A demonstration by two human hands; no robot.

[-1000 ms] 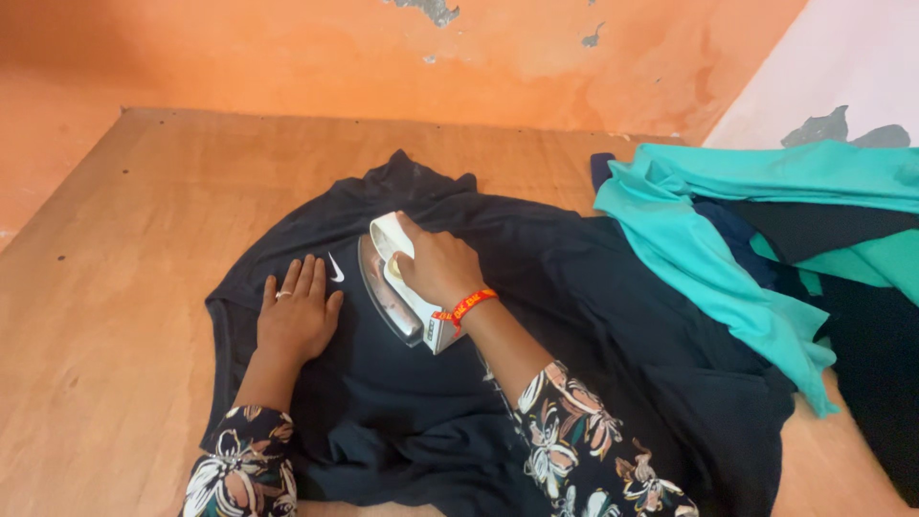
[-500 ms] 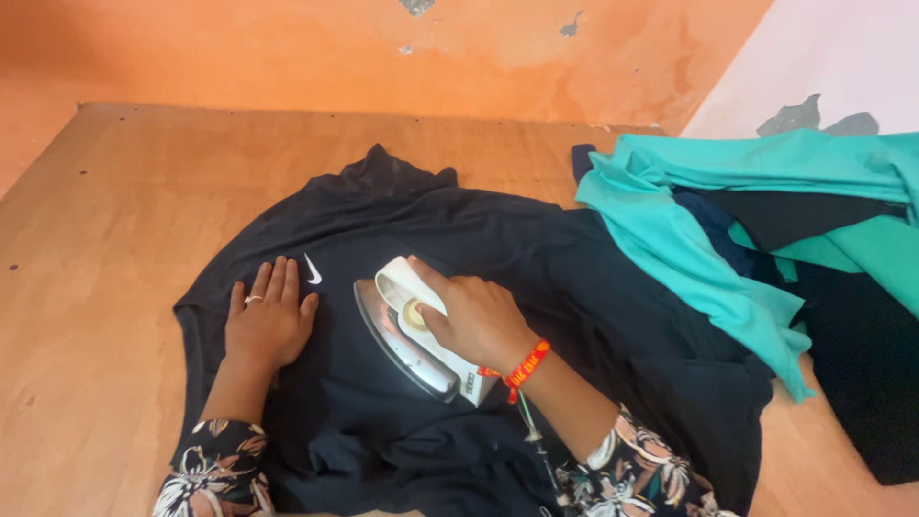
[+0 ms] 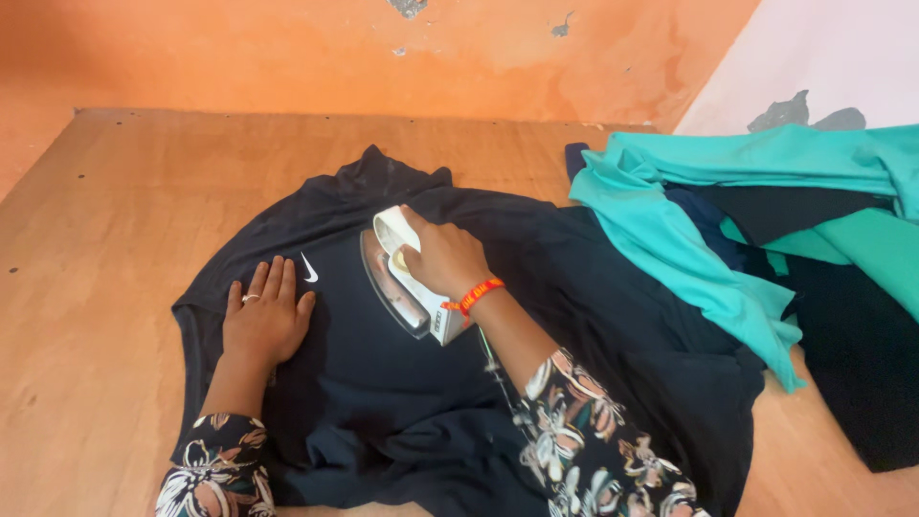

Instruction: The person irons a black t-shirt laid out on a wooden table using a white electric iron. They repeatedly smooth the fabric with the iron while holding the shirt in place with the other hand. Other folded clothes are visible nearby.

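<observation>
right hand (image 3: pixel 442 257) clamped on white wedge iron (image 3: pixel 407 278) | left hand (image 3: pixel 266 318) flat, spread on soft black shirt (image 3: pixel 593 316)

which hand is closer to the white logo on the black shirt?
Left. The left hand lies flat just left of the white logo, nearly touching; the right hand grips the iron further right.

Right hand (image 3: pixel 442 257) gripping iron (image 3: pixel 402 278)

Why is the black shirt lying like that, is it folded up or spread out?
Spread out. The black shirt lies flat on the wooden board, left hand pressing it, iron on top.
</observation>
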